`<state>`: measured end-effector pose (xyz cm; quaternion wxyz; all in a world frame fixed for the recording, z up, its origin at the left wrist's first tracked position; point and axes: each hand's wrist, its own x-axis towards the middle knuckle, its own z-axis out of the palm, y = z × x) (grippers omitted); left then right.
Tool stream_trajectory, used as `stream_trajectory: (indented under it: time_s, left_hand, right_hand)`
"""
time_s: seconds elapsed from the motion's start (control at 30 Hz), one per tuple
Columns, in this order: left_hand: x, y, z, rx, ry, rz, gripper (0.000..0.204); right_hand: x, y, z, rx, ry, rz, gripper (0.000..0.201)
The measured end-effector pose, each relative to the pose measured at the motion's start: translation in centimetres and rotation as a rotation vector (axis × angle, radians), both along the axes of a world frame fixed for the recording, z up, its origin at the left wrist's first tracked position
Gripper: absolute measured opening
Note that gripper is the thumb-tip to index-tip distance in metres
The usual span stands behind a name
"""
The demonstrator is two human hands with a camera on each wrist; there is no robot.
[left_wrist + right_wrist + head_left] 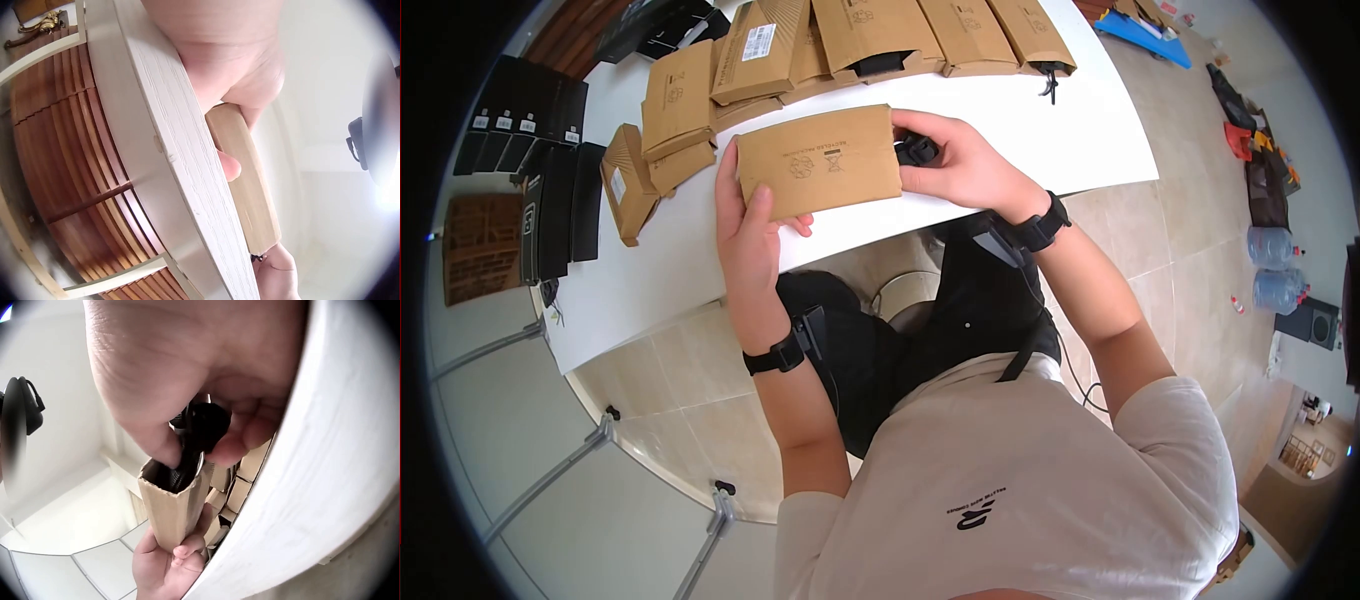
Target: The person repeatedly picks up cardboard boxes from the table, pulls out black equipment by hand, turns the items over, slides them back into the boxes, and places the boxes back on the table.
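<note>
A small brown cardboard box (825, 165), printed with recycling marks, is held up over the near edge of the white table. My left hand (748, 225) grips its left end, thumb across the front. In the right wrist view the box's end (172, 487) toward my right hand is open. My right hand (980, 170) pinches a dark black item (206, 425) between thumb and fingers, right at that opening. Part of this black item goes down into the box; its kind I cannot tell. The right fingers hide some of it.
Several similar cardboard boxes (875, 30) lie along the table's far side, one with a black cord (1052, 80) hanging out. An open carton (628, 185) lies at left, near black boxes (550, 215). The white table (1040, 130) ends just before my lap.
</note>
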<state>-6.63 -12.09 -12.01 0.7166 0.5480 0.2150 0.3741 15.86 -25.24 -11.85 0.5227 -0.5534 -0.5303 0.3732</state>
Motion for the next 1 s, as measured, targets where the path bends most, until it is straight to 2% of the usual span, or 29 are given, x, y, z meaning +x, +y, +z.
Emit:
stream_trajectory:
  time_s: [0.13, 0.2, 0.4, 0.53, 0.63, 0.7, 0.73, 0.83, 0.9, 0.97, 1.0]
  left_hand:
    - [-0.1, 0.0, 0.0, 0.042, 0.025, -0.067, 0.057]
    - [0.0, -0.1, 0.0, 0.049, 0.034, -0.086, 0.057]
    - [0.0, -0.1, 0.3, 0.065, 0.075, -0.09, 0.057]
    - [0.0, -0.1, 0.1, 0.035, 0.029, -0.044, 0.056]
    - [0.1, 0.0, 0.0, 0.024, -0.008, -0.01, 0.056]
    - [-0.1, 0.2, -0.2, 0.009, -0.017, 0.021, 0.056]
    - [-0.2, 0.4, -0.5, -0.019, -0.069, 0.036, 0.056]
    - [-0.3, 0.4, -0.7, -0.046, -0.113, 0.057, 0.056]
    - [-0.3, 0.4, -0.6, -0.045, -0.106, 0.063, 0.056]
    - [-0.3, 0.5, -0.7, -0.038, -0.113, 0.027, 0.055]
    - [-0.3, 0.4, -0.6, -0.038, -0.114, 0.029, 0.055]
  right_hand:
    - [-0.2, -0.1, 1.0, -0.034, 0.009, 0.032, 0.05]
    - [0.1, 0.0, 0.7, 0.016, -0.153, 0.008, 0.039]
    - [0.2, 0.2, -0.2, -0.049, 0.012, -0.059, 0.02]
    - [0.8, 0.1, 0.4, -0.073, 0.004, -0.08, 0.021]
    - [0.8, 0.1, 0.4, -0.058, 0.129, -0.117, 0.019]
    - [0.8, 0.3, 0.4, -0.09, 0.228, -0.25, 0.015]
    - [1.0, 0.3, 0.4, -0.07, 0.318, -0.256, 0.013]
    - [1.4, 0.6, -0.6, 0.041, 0.379, -0.267, 0.012]
    - [1.6, 0.5, -0.9, 0.012, 0.381, -0.234, 0.016]
    - [1.4, 0.6, -0.8, 0.055, 0.537, -0.167, 0.028]
    - [1.3, 0.6, -0.7, 0.054, 0.537, -0.165, 0.028]
